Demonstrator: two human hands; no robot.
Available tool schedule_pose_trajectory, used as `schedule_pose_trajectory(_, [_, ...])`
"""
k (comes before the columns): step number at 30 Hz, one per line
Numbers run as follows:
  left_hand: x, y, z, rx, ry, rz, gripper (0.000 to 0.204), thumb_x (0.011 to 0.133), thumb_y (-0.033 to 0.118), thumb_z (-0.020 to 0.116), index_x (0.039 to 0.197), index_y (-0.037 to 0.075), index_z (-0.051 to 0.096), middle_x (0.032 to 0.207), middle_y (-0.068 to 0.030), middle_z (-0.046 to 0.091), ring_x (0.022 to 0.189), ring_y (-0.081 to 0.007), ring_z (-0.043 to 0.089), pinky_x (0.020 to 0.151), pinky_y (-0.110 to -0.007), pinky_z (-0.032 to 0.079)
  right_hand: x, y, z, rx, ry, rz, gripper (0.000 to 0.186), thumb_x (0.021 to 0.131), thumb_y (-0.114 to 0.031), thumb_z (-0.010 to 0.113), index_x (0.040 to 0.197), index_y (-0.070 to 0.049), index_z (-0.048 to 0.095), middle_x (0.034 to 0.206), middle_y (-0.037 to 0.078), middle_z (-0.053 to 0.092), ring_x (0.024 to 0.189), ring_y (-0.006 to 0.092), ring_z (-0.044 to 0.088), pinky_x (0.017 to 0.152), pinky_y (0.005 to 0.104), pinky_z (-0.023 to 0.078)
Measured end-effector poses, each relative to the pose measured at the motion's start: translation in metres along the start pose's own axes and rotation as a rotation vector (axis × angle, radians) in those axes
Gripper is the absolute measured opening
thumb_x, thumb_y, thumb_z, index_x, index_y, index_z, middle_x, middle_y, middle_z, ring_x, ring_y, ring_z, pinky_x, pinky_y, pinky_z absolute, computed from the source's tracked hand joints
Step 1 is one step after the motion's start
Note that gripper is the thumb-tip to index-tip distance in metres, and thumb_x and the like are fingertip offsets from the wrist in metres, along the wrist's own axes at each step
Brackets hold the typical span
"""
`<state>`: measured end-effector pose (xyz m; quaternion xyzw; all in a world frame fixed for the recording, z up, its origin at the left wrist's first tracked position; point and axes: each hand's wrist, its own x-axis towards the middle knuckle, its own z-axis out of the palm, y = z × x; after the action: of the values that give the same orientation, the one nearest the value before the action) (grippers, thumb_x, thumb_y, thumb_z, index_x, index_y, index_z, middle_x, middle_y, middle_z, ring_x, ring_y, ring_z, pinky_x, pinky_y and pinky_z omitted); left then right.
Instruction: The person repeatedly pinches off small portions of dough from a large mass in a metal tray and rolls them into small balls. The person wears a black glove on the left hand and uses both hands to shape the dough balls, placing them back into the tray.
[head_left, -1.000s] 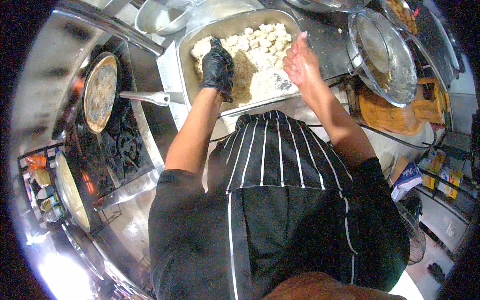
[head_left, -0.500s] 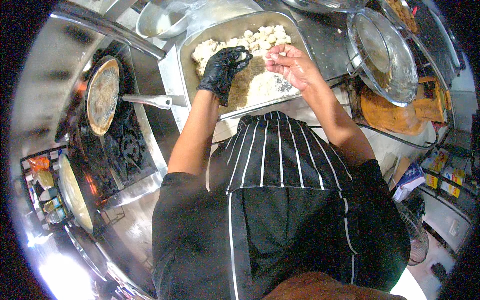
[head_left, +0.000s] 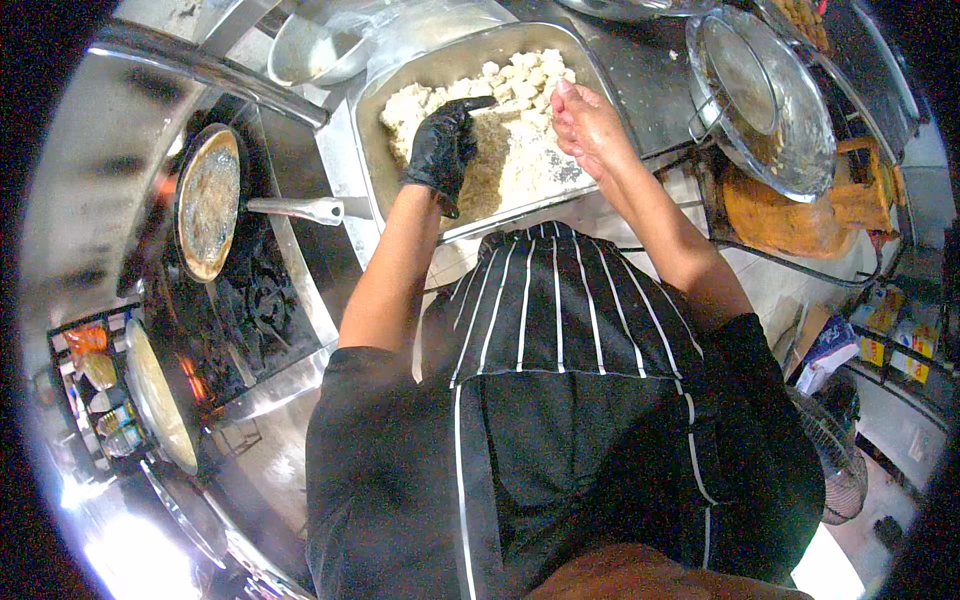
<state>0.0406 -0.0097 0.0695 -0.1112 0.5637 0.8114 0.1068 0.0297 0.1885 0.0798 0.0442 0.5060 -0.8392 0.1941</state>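
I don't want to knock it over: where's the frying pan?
In the head view, the frying pan is on the left, over the stove, its handle pointing right toward the tray.

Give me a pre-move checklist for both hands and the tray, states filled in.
1. Left hand covered: ok, black glove.
2. Right hand covered: not ok, bare.
3. Both hands over the tray: ok, left hand toward its left side, right hand toward its right.
4. Pale lumps in the tray: ok, gathered toward the far side.
5. Right hand empty: cannot tell, its fingers are curled and hide what may be between them.
6. Pan handle off the left forearm: ok, a gap shows between them.
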Motion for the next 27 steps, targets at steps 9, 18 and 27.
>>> schedule_pose_trajectory(9, [0.011,-0.007,-0.005,-0.142,0.288,0.082,0.033,0.088,0.036,0.048,0.062,0.016,0.046,0.052,0.0033,0.040,0.042,-0.0098,0.033,0.039,-0.025,0.025,-0.008,-0.011,0.016,-0.017,0.136,-0.051,0.043,0.089,-0.043,0.045,0.060,-0.013,0.034,0.051,-0.004,0.031,0.037,0.0046,0.023,0.031,0.0195,0.018])
schedule_pose_trajectory(18, [0.009,-0.012,-0.012,-0.034,-0.024,0.047,0.032,0.086,0.022,0.051,0.114,0.006,0.051,0.103,-0.0089,0.054,0.083,-0.0206,0.056,0.071,-0.025,0.047,-0.005,-0.010,0.011,0.031,0.003,-0.101,0.024,0.087,-0.025,0.052,0.095,-0.003,0.057,0.071,0.002,0.054,0.058,0.0102,0.052,0.053,0.0235,0.045])
schedule_pose_trajectory(27, [-0.001,0.015,0.021,0.052,-0.053,0.001,0.023,0.087,0.017,0.047,0.100,0.005,0.061,0.071,0.0035,0.050,0.058,-0.0078,0.044,0.049,-0.019,0.038,-0.003,-0.010,-0.015,-0.044,-0.102,-0.050,0.021,0.084,-0.022,0.057,0.093,-0.003,0.059,0.070,-0.001,0.052,0.055,0.0080,0.049,0.049,0.0215,0.043])
